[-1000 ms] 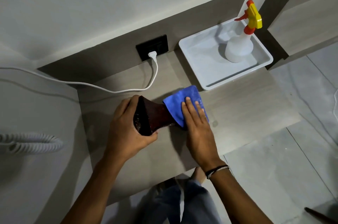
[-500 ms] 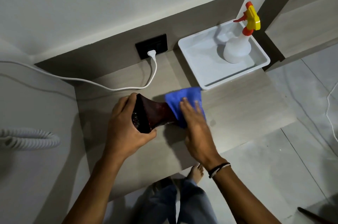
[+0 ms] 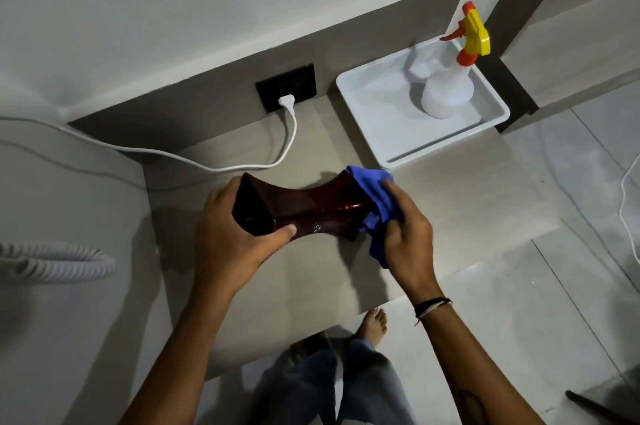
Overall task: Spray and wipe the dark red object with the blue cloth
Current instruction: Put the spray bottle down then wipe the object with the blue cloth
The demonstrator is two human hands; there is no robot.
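Over the pale wood-grain bench [image 3: 311, 286], the dark red, glossy, hourglass-shaped object [image 3: 304, 209] lies on its side, held just above the surface or resting on it; which, I cannot tell. The left hand [image 3: 228, 234] is clamped around its flared open end, thumb pressed under the rim. The right hand [image 3: 405, 234] is closed on the bunched blue cloth [image 3: 375, 202], pressing it against the object's other flared end. Its sheen and wet-looking glints suggest a hard, smooth, slippery shell, probably rigid and possibly breakable, so the narrow waist or a wrapped rim looks the safest hold while rubbing. The cloth is soft and conforms easily. A white spray bottle with a yellow and orange trigger [image 3: 450, 85] stands in the white plastic tray [image 3: 381, 133], apart from both hands.
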